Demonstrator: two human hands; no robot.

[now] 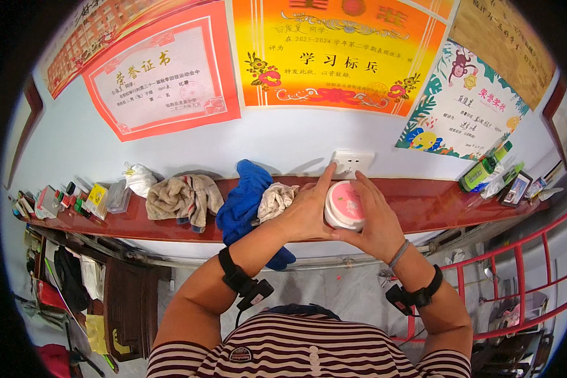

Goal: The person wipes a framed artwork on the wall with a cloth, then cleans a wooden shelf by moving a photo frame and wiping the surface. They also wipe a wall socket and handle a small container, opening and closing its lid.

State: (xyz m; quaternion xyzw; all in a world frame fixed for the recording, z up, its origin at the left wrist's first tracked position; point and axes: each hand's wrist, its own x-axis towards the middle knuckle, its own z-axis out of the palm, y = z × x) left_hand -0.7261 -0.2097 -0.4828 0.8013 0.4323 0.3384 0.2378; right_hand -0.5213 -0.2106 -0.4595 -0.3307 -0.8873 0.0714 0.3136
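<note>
A round white jar with a pink printed lid (pixel 346 204) is between my two hands, over the front part of a reddish-brown shelf (pixel 420 198). My left hand (pixel 308 211) holds its left side, the index finger pointing up towards the wall. Around the right side curve the fingers of my right hand (pixel 382 221), its thumb at the jar's lower edge. Whether the jar's base touches the shelf is hidden. Just left of my left hand lie a crumpled pale cloth (pixel 276 201) and a blue cloth (pixel 245 203) that hangs over the shelf's front edge.
A wall socket (pixel 352 163) sits behind the jar. Leftward are a beige knitted garment (pixel 182 196), a white plastic bag (pixel 140 179) and small boxes. Green bottles (pixel 479 174) and a framed photo (pixel 516 188) stand at the right end. A red metal rail (pixel 519 283) rises at lower right.
</note>
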